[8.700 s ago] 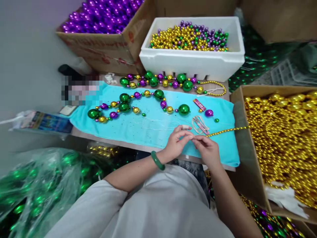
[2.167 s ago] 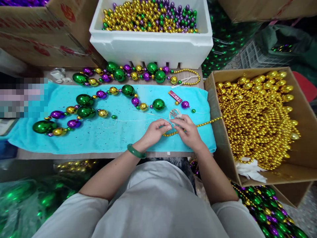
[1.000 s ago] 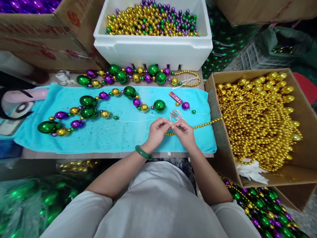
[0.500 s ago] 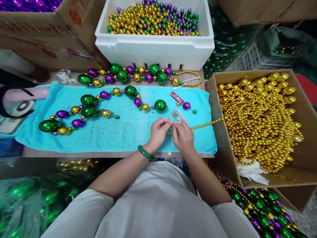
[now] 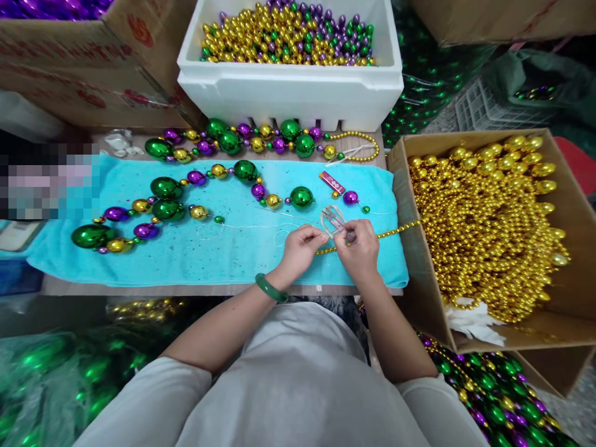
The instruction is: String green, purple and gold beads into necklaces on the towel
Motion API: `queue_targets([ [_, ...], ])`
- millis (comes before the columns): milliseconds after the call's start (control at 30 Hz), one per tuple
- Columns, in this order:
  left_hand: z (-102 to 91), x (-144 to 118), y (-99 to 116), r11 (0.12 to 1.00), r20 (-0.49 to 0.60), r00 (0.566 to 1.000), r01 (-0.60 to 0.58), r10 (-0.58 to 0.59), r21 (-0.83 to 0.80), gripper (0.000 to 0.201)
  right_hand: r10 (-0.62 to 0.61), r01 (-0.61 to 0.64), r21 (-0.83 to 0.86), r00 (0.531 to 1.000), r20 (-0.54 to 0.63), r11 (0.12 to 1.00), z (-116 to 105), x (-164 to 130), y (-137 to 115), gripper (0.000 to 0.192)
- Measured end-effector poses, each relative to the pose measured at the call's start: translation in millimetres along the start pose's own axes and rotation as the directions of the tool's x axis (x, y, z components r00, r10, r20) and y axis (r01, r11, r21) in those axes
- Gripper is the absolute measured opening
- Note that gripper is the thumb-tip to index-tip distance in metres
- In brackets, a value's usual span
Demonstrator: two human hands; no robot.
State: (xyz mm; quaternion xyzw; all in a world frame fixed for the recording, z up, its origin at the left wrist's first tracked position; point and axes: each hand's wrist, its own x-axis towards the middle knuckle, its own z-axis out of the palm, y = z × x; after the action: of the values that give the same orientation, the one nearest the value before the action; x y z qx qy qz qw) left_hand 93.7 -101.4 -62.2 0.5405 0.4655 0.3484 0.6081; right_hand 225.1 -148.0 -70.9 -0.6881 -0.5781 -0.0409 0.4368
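Turquoise towel [image 5: 195, 254] covers the table, bead boxes [image 5: 484, 223] crowding round

Your hands [image 5: 328, 248] have bare towel [image 5: 195, 261] at 9 o'clock; the scissors [image 5: 333, 218] crowd 12, the cardboard box [image 5: 404, 248] walls 3.

A turquoise towel [image 5: 186, 261] covers the narrow wooden table [image 5: 139, 288] — cardboard boxes [image 5: 69, 81] crowd around.

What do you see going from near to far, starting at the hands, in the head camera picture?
hands → purple bead → long bead string → white box
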Motion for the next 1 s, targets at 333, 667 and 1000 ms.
queue_targets([
  [333,-17.8,-2.0,4.2,0.959,-0.035,0.973,0.217,-0.227,-0.184,0.026,0.153,-0.091,-0.152,0.870,0.469,0.984,-37.0,12.0,35.7,0.023],
  [667,-49.4,-2.9,3.1,0.958,-0.156,0.950,0.253,-0.272,-0.136,0.035,0.389,0.044,-0.621,0.745,0.543,0.783,-64.9,2.6,58.2,0.034],
  [1000,-66.8,-8.8,-4.0,0.961,-0.228,0.935,0.275,-0.272,-0.021,0.028,0.379,0.012,-0.593,0.759,0.529,0.805,-66.7,1.5,65.3,0.031],
])
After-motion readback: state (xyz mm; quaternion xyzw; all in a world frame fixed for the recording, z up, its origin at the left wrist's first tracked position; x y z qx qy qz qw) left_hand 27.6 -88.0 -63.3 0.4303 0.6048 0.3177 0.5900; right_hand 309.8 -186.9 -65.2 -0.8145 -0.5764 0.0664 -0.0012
